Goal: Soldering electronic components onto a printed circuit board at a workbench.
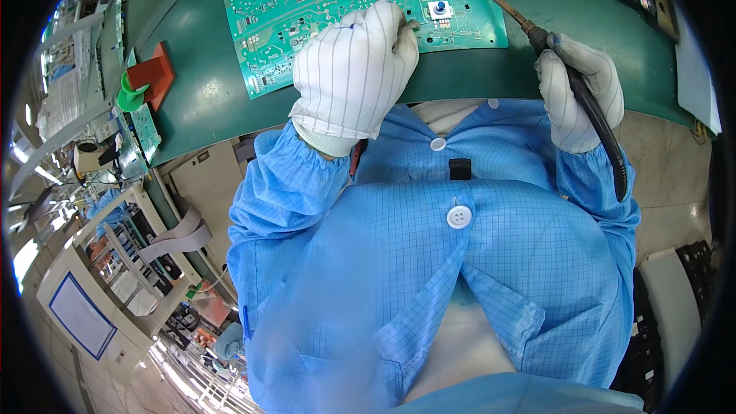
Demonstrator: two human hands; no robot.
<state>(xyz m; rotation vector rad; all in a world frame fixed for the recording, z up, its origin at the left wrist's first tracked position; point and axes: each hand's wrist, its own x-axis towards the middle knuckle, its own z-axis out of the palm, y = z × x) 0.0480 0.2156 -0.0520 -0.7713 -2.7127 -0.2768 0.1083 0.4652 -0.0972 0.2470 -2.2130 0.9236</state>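
left hand (354,69): striped cloth glove, fingers curled, pressing on flat green board (360,8) lying on green mat (207,100) | right hand (576,92): same glove, fist closed round black iron (571,77), thin metal tip at board's right edge

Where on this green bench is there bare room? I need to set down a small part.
Bare green mat lies between the red block and the circuit board, and again right of the board, above the right hand holding the soldering iron. It is crowded around the left hand on the board.
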